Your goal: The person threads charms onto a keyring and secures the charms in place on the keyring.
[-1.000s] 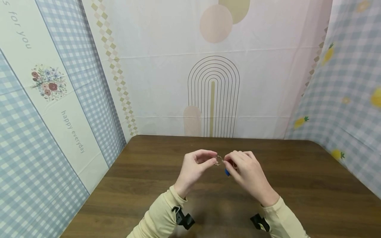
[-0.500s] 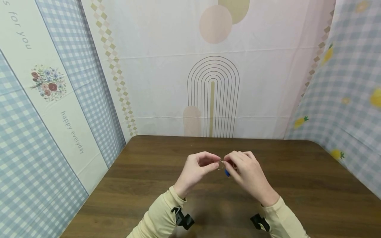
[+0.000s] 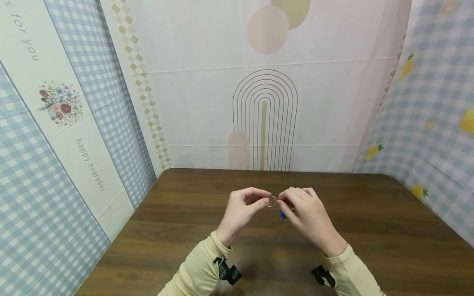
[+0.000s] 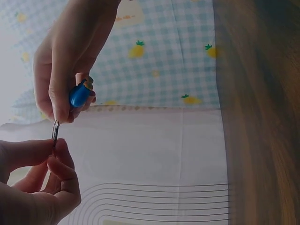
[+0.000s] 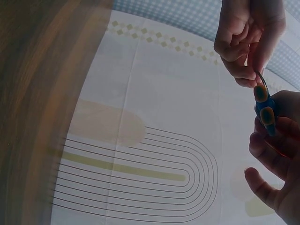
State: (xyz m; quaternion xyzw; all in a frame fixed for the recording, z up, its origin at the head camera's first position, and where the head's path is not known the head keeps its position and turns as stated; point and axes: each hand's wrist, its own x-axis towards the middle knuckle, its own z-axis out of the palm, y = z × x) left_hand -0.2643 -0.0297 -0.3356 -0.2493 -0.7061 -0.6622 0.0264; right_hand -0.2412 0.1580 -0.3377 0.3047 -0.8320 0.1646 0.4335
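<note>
A thin metal key ring [image 4: 55,133] spans the small gap between my two hands, held up over the table. My left hand [image 3: 238,210] pinches one side of it between thumb and forefinger. On the opposite side, my right hand [image 3: 308,210] pinches the keychain where it meets the ring. The keychain's blue charm [image 4: 79,95] hangs under the right hand's curled fingers and is mostly covered by them in the head view. Seen in the right wrist view, the charm [image 5: 265,112] is a small blue figure with orange-and-green rounded parts.
The brown wooden table [image 3: 177,230] lies beneath both hands. A white printed cloth [image 3: 196,102] hangs behind it, with blue checked cloths at both sides. Each sleeve bears a black wrist camera, such as the left camera [image 3: 229,274].
My left hand shifted right towards the right hand, tipping the ring down, then drew back left, so the ring shows between the hands again. The right hand has stayed nearly still.
</note>
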